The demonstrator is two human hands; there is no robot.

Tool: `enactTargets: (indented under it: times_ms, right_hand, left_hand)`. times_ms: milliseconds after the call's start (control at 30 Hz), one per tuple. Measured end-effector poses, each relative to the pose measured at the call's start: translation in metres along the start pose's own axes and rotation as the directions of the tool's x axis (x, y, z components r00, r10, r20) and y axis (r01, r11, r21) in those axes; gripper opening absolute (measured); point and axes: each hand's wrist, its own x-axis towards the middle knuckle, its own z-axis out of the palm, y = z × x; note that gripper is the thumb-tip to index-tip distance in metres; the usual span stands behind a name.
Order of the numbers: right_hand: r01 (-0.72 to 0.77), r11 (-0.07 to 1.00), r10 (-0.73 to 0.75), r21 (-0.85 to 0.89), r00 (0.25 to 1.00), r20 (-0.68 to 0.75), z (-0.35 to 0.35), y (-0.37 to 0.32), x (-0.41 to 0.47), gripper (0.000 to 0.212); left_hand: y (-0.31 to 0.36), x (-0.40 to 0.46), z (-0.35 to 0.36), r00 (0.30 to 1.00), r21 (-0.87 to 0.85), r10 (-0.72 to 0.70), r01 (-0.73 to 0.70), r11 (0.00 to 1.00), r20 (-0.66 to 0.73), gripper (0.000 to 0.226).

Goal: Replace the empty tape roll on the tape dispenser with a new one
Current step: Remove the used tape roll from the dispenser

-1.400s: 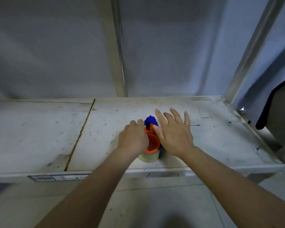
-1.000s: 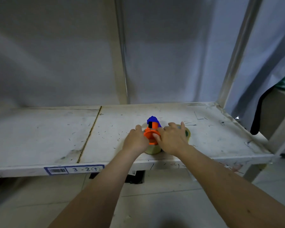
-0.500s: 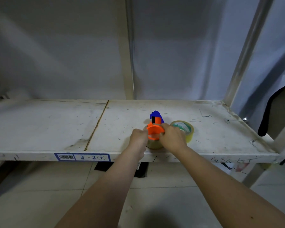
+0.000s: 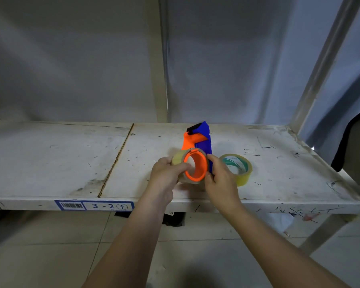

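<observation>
An orange and blue tape dispenser (image 4: 197, 140) is held tilted up above the front of the white shelf (image 4: 50, 163), its orange hub ring facing me. A thin, pale roll (image 4: 178, 157) sits around that hub. My left hand (image 4: 166, 173) grips this roll on its left side, thumb on the ring's edge. My right hand (image 4: 218, 179) holds the dispenser's blue body from the right. A fuller roll of yellowish tape (image 4: 240, 169) with a green and white core lies flat on the shelf just right of my right hand.
A seam (image 4: 116, 159) splits the shelf boards left of the hands. A blue label reading 3-2 (image 4: 94, 205) is on the front edge. Metal uprights (image 4: 160, 59) stand behind and at the right (image 4: 324, 59). Tiled floor lies below.
Both hands closed on the dispenser and lifted and tipped it toward me, so its hub ring now faces me. The right hand's move uncovered the yellowish roll on the shelf.
</observation>
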Motion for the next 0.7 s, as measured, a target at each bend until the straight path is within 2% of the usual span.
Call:
enactTargets:
  times_ms: [67,167,233,467,700]
  right_hand:
    - [-0.007,0.999,0.006,0.038,0.999,0.034,-0.002,-0.002,0.002,0.051]
    - [-0.037,0.996,0.029,0.085,0.996,0.090,-0.007,0.000,0.005,0.057]
    - [-0.055,0.995,0.047,0.082,0.994,0.103,-0.009,0.002,0.007,0.052]
    - [-0.004,1.000,0.004,0.002,0.999,0.042,-0.012,0.009,0.009,0.027]
    - [-0.007,0.995,0.009,-0.096,1.000,0.018,-0.019,0.013,0.013,0.036]
  left_hand:
    - [0.000,-0.001,0.001,0.997,0.042,0.072,-0.072,0.996,0.004,0.048]
    - [0.000,-0.002,0.002,0.979,0.185,0.203,-0.202,0.962,0.015,0.049]
    - [0.000,-0.003,0.001,0.969,0.258,0.246,-0.246,0.934,0.034,0.049]
    - [-0.003,-0.005,-0.003,0.963,0.309,0.250,-0.270,0.912,0.104,0.053]
    - [-0.003,-0.009,-0.003,0.961,0.270,0.252,-0.274,0.923,0.113,0.049]
